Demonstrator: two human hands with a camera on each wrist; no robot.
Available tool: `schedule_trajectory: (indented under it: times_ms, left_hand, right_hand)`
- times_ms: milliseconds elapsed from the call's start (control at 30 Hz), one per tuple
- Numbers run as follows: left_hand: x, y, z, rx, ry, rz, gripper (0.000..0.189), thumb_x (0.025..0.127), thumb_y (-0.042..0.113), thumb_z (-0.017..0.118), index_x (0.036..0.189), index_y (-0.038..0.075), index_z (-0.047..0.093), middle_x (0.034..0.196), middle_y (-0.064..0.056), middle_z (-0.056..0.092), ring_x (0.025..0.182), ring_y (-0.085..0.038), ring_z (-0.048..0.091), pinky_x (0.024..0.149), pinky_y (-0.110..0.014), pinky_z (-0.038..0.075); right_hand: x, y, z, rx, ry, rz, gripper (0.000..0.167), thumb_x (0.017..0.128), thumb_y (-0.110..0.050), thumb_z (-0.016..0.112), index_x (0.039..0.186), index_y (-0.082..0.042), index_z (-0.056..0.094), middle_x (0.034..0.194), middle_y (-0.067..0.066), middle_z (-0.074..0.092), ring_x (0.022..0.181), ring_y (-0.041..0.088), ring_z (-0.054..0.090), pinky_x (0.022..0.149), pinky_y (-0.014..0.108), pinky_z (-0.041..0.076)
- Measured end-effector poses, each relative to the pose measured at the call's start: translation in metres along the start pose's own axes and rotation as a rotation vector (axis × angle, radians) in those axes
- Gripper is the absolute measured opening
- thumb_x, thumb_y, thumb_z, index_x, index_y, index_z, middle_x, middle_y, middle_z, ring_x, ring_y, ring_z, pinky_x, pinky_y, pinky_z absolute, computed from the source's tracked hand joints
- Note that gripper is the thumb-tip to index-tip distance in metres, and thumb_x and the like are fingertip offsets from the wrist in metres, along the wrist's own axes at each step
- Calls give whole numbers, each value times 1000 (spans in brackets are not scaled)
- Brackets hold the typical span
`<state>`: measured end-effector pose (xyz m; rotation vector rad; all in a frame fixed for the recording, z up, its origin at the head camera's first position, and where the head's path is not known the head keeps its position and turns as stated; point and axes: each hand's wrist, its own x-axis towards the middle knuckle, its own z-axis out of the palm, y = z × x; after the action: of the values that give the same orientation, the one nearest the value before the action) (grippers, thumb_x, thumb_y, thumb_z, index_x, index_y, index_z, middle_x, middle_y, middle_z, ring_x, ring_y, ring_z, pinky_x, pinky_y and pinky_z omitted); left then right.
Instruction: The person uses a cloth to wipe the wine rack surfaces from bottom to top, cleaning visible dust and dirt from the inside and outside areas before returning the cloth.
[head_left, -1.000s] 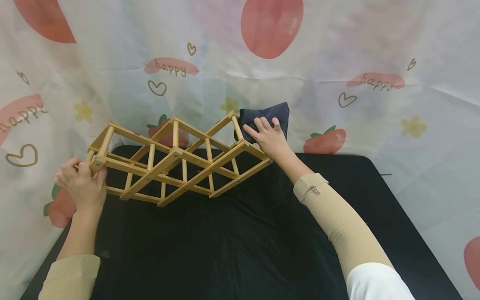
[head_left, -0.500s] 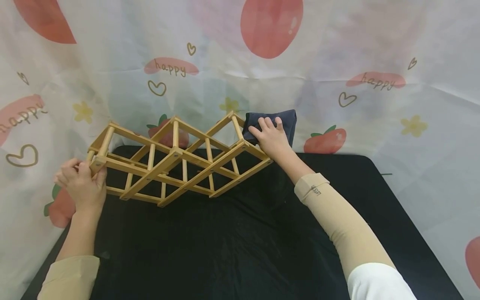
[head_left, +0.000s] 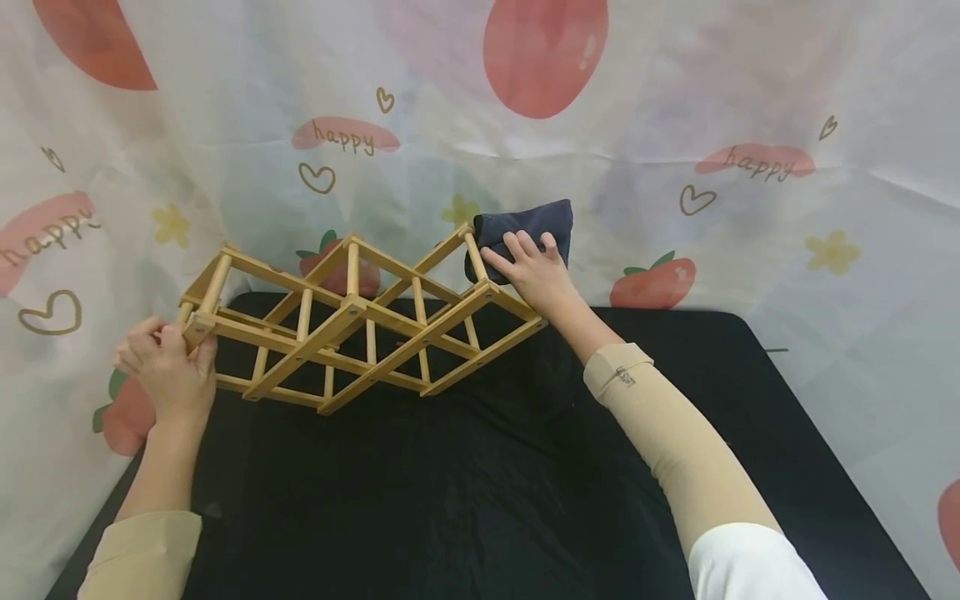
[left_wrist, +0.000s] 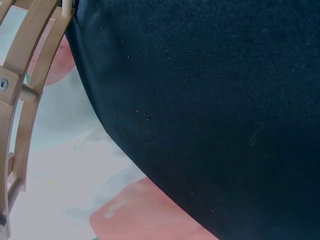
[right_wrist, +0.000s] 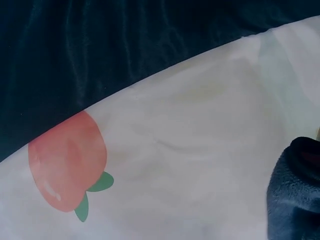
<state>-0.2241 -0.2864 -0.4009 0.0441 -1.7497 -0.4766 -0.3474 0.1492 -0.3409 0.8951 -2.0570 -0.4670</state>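
At the left edge of the scene, a person's left hand is clasping the near corner of a wooden lattice rack, fingers curling around its end in the only firm grip on view. The rack is stretching rightward over the far left part of a black-covered bench, its bars crossing in diamonds; whether its lower edge is touching the cover, I cannot tell. A bolt head is showing at a joint in the left wrist view, and if such joints are pivoting freely, an uneven push could be folding the lattice onto someone's fingers. With one end alone being clasped, pressure at the other could also be twisting the frame or sending it sliding on the smooth cover toward the strawberry-print curtain behind.

At the right end, a dark blue fleece cloth is bunching beside the end dowel. The right hand is lying across it, fingers spreading; whether a thumb is pinching from beneath, I cannot tell. Should that hold be loose, the cloth could be snagging on the corner or dropping behind the rack.
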Motion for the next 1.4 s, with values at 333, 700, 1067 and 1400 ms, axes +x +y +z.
schedule_trajectory:
  times_ms: [333, 700, 1067, 1400]
  left_hand:
    - [2, 0, -3, 1, -25, 14, 70, 83, 66, 33, 84, -3, 42, 95, -21, 36, 81, -43, 30, 75, -54, 16]
    - [2, -3, -5, 10, -114, 30, 68, 85, 63, 36, 83, -4, 40, 98, -22, 37, 82, -43, 28, 75, -55, 16]
    - [4, 4, -23, 85, -330, -13, 60, 90, 55, 35, 92, -5, 38, 108, -25, 33, 91, -46, 26, 80, -58, 15]
    - [12, 28, -40, 202, -462, -9, 44, 95, 38, 34, 105, -4, 36, 113, -29, 29, 92, -46, 23, 76, -56, 13]
  right_hand:
    - [-8, -2, -7, 156, -226, 145, 36, 87, -5, 55, 119, -20, 52, 114, 14, 44, 99, 28, 36, 83, 47, 17]
    - [-23, 2, -2, 132, 126, 226, 36, 80, -7, 62, 112, -17, 51, 108, 17, 43, 96, 32, 38, 79, 48, 15]
    - [-35, 15, -19, 201, 151, 306, 37, 81, -3, 62, 114, -16, 52, 109, 19, 42, 99, 35, 39, 79, 52, 14]
    - [-65, 18, -32, 223, 145, 390, 47, 73, 0, 68, 115, -16, 53, 111, 22, 43, 102, 38, 38, 79, 54, 13]
